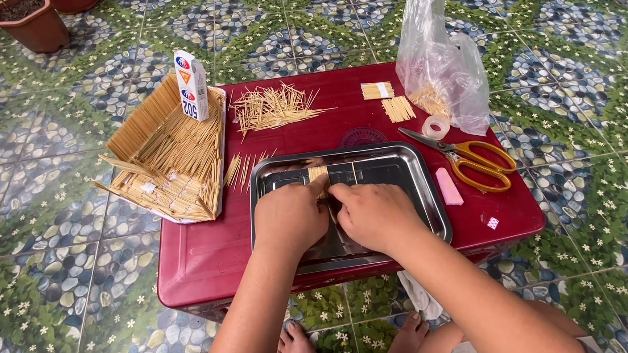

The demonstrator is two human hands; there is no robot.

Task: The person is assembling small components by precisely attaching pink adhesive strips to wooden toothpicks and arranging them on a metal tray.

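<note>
Both hands rest inside a shiny steel tray [415, 174] on a dark red plastic table [209, 248]. My left hand [289, 216] pinches a small bundle of toothpicks [318, 173] against the tray floor. My right hand [374, 213] lies beside it, fingertips touching the left hand's fingers near the same bundle. A single thin stick [354, 172] lies upright in the tray just past my fingers.
A cardboard box of toothpicks [171, 152] with a small white carton [191, 84] sits at the left. A loose toothpick pile [272, 106], small bundles [397, 108], a plastic bag [441, 63], tape roll [436, 127], yellow-handled scissors [473, 158] and pink eraser [448, 186] surround the tray. A flowerpot [32, 23] stands far left.
</note>
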